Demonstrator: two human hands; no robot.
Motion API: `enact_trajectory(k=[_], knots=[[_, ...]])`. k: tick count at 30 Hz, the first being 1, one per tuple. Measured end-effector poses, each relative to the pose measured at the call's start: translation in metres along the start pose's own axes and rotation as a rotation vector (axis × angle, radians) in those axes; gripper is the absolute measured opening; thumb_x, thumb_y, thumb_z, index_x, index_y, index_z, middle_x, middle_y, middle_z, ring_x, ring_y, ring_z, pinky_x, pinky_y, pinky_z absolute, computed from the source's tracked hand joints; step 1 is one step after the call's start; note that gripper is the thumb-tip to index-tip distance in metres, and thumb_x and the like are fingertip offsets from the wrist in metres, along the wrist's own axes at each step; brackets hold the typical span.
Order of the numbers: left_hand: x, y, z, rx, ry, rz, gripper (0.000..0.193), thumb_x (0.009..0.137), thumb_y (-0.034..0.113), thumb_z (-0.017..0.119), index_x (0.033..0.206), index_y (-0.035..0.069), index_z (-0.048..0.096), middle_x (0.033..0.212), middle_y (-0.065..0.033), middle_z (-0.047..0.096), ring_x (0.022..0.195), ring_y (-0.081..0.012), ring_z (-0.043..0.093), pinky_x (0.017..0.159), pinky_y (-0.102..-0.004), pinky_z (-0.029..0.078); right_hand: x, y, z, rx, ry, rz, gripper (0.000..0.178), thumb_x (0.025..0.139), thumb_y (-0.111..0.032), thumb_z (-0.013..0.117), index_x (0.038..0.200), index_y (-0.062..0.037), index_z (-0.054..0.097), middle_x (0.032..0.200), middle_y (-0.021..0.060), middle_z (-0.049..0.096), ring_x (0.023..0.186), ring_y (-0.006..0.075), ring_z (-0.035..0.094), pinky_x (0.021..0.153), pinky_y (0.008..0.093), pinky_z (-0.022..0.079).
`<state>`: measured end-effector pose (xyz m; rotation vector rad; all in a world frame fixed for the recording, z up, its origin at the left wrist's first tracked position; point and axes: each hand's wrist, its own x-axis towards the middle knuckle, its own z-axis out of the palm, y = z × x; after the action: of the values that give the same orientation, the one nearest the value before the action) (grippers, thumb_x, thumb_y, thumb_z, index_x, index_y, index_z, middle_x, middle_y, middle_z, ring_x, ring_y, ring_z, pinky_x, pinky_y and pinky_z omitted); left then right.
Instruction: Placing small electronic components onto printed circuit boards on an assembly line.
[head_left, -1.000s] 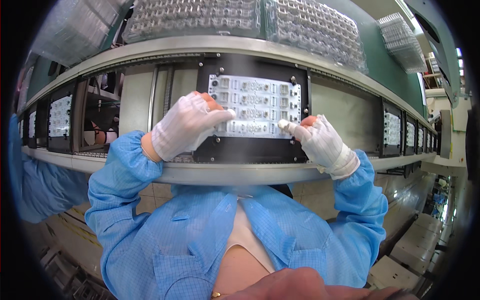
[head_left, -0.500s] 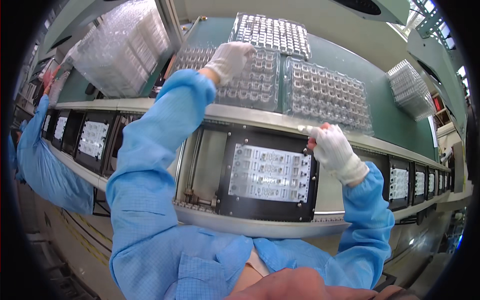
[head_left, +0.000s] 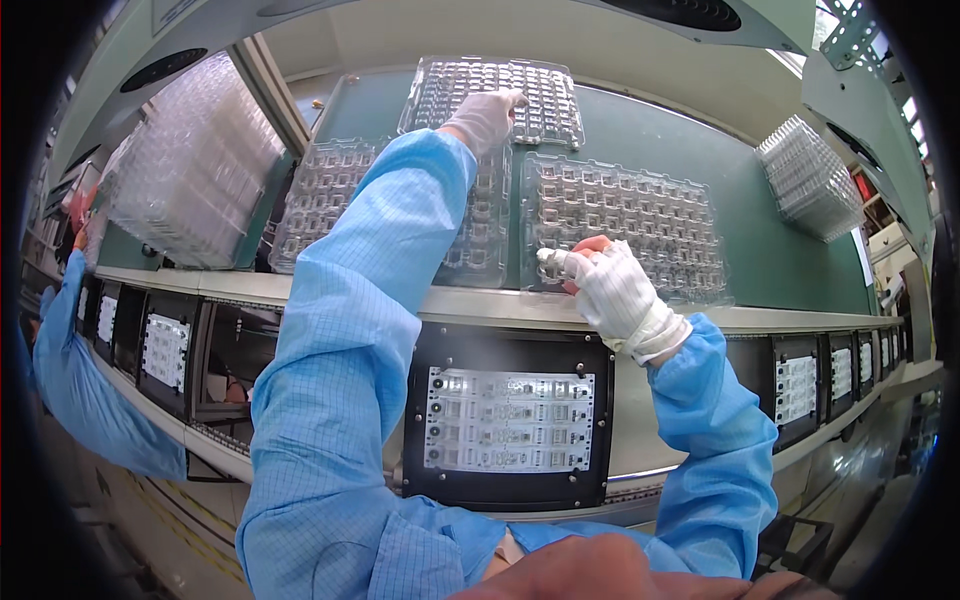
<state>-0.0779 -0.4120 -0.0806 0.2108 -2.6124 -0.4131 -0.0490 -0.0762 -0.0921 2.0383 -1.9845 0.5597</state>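
Observation:
My left hand [head_left: 484,118], in a white glove, reaches over the far clear plastic tray [head_left: 553,105]. Its fingers are pinched together among the tray's pockets, and whatever they grip is too small to make out. My right hand [head_left: 618,290], also gloved with bare fingertips showing, hovers at the front edge of the right clear tray [head_left: 625,215]. Its fingers are closed, with a small whitish shape at their tips that I cannot identify. Below lies a white circuit board panel [head_left: 508,420] in a black fixture [head_left: 420,360] on the conveyor. My left forearm partly covers the left clear tray [head_left: 325,190].
Tall stacks of clear trays [head_left: 195,170] stand at the left, and a smaller stack [head_left: 810,180] at the far right. More fixtures with white panels [head_left: 165,350] line the conveyor both ways. A co-worker's blue sleeve [head_left: 75,340] shows at the left edge. Grey machine housings hang overhead.
My left hand has gone from the left tray to the far tray. My right hand has shifted left to the right tray's front edge. The view has turned, and the fixture appears lower.

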Motion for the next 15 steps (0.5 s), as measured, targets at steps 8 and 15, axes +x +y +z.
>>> enact_trajectory(k=[8, 15], knots=[[0.009, 0.031, -0.001, 0.309, -0.221, -0.053, 0.044, 0.088, 0.023, 0.072, 0.128, 0.005, 0.062, 0.106, -0.0214, 0.072, 0.096, -0.0353, 0.072, 0.088, -0.0423, 0.057, 0.013, -0.016, -0.015, 0.075, 0.019, 0.066, 0.048, 0.072, 0.003, 0.068, 0.119, -0.0073, 0.066, 0.091, 0.0067, 0.071, 0.098, 0.0290, 0.064, 0.088, 0.0412, 0.048], [0.016, 0.034, 0.002, 0.342, -0.236, -0.255, 0.028, 0.091, 0.029, 0.068, 0.107, 0.007, 0.077, 0.110, -0.0199, 0.073, 0.104, -0.0333, 0.071, 0.089, -0.0423, 0.057, 0.010, -0.024, -0.020, 0.056, 0.017, 0.019, 0.045, 0.072, 0.003, 0.068, 0.117, -0.0041, 0.065, 0.090, 0.0095, 0.068, 0.097, 0.0299, 0.063, 0.088, 0.0420, 0.049]])
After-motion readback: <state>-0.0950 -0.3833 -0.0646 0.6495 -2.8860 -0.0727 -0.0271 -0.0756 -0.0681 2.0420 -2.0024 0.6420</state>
